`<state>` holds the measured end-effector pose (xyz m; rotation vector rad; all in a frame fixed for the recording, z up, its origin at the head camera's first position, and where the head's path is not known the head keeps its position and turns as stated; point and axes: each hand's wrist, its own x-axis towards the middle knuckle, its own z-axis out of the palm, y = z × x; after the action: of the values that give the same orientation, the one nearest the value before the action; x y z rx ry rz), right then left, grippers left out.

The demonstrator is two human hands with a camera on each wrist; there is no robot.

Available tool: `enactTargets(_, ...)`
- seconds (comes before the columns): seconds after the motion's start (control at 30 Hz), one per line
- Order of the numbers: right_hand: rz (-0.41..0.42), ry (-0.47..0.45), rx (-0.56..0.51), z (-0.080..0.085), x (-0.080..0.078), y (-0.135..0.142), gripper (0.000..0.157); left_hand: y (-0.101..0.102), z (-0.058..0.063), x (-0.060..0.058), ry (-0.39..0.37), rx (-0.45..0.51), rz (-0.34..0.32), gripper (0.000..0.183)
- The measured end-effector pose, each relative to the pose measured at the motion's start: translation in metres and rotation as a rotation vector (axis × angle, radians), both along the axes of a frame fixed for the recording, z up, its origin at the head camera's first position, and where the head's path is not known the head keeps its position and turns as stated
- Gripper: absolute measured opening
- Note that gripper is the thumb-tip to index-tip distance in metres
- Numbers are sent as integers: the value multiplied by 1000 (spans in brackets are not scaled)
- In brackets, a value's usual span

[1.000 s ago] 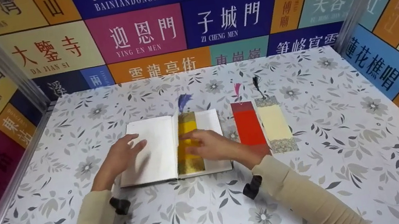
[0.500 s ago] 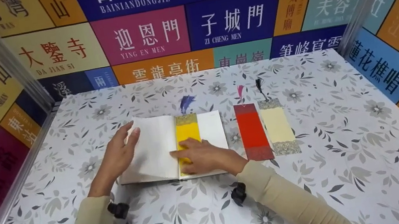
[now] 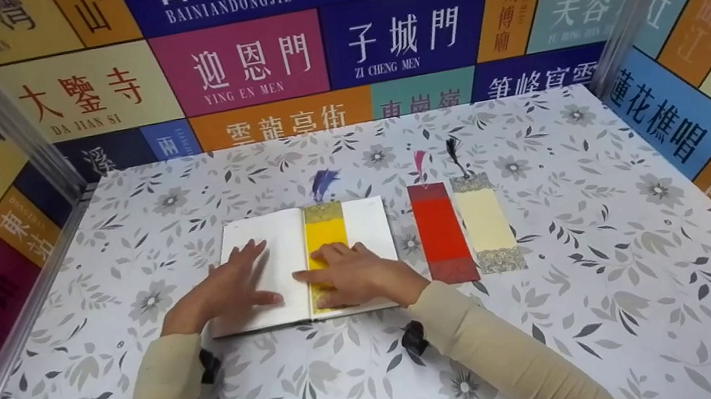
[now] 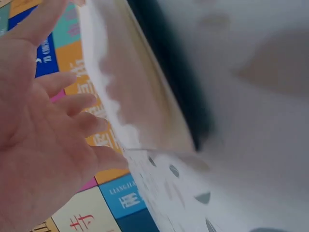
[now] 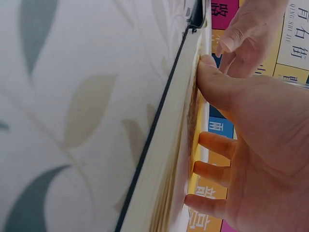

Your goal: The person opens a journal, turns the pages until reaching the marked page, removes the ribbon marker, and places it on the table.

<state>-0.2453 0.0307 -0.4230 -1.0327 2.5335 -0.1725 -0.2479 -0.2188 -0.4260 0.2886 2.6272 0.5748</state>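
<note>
An open book (image 3: 367,226) with white pages lies on the table. Along its centre fold, on the right-hand page, lies a yellow bookmark (image 3: 325,231) with patterned ends and a purple tassel. My right hand (image 3: 359,279) presses on the lower part of this bookmark, thumb and fingertips spread on it; the right wrist view shows the fingertips at the surface above the page block (image 5: 166,154). Over the left page is my left hand (image 3: 222,293), its fingers extended and holding nothing. In the left wrist view, that hand (image 4: 53,130) is spread close over the page.
Right of the book lie a red bookmark (image 3: 440,229) with a pink tassel and a cream bookmark (image 3: 488,220) with a black tassel. The table (image 3: 328,389) has a floral cover. Panels with printed signs (image 3: 241,64) stand along the back and sides.
The page at the left, raised half a second ago beside my left hand, now lies flat. My left hand has come down over it. My right hand has shifted down the yellow bookmark.
</note>
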Motion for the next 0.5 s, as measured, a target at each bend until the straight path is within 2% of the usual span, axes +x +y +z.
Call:
enactTargets(0.13,-7,4,-8,-1,1,0,62,-9,-3,-6,-35,3,3,112)
enactTargets(0.27,2,-10,-17,-2,3,1,61,-15,-5,-8,-38,-14,-17,115)
enactTargets(0.5,2,5,-31,-2,2,1,60,-8,-2,-12,-62,-31,-33,117)
